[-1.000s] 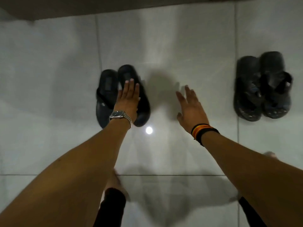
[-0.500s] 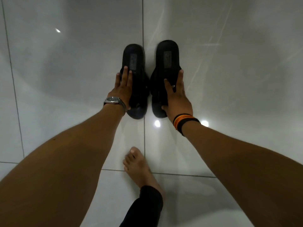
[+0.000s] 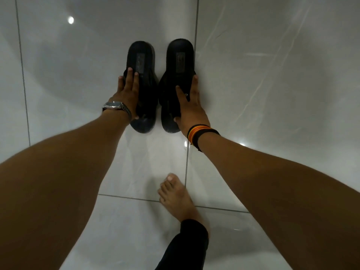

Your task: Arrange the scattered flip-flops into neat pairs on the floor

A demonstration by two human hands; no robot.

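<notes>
Flip-flops, black, two: left flip-flop (image 3: pixel 141 61) and right flip-flop (image 3: pixel 180 57), soles flat on glossy pale floor tile (image 3: pixel 272 94), side by side, narrow gap between, far ends nearly level, right one reaching slightly further.
Left hand (image 3: pixel 126 94): laid flat over outer edge and strap of left flip-flop, fingers extended, pressing rather than gripping; wristwatch (image 3: pixel 115 106) at wrist.
Right hand (image 3: pixel 190 106): spread wide across strap and outer edge of right flip-flop, thumb at near end; striped wristband (image 3: pixel 200 133) at wrist.
Step in hand, judged: squaring up one pair.
Handling advice: slide, not lift; equal inward pressure from both palms until inner edges run parallel; near ends brought level; grout line (image 3: pixel 192 75) usable as straight guide.
Surroundings: bare foot (image 3: pixel 175 193) well short of the pair, dark trouser cuff (image 3: pixel 192 232) above it.
</notes>
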